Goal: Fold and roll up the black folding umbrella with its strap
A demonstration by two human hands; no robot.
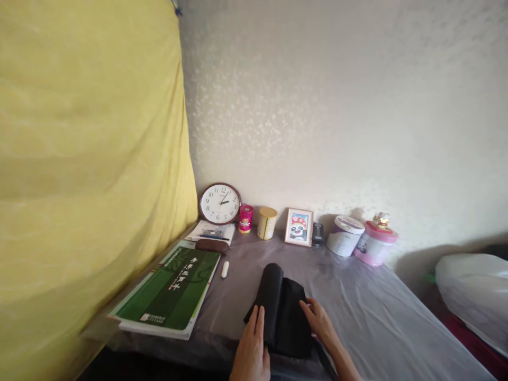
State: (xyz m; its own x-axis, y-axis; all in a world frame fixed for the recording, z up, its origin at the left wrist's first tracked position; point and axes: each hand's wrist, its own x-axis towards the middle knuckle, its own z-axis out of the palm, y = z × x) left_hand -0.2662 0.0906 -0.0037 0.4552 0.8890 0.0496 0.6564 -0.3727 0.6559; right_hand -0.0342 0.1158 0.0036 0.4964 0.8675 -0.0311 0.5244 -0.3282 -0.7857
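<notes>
A black cloth [296, 317] lies on the table in front of me, with its left part formed into a thick upright-looking roll [272, 296] and its right part flat. My left hand [252, 344] grips the roll's near left side, fingers together along it and thumb near its lower end. At the cloth's right edge my right hand [319, 320] holds on with bent fingers. A dark strap-like strip shows beside my right wrist. The undersides of the cloth and some fingertips are hidden.
Left lie a green book [170, 291], a brown case [212, 245] and a small white object [225, 269]. Along the wall stand a clock [220, 203], pink can [245, 219], yellow-lidded can [266, 223], panda picture frame [299, 227], white tub [345, 236] and pink-lidded tub [375, 243].
</notes>
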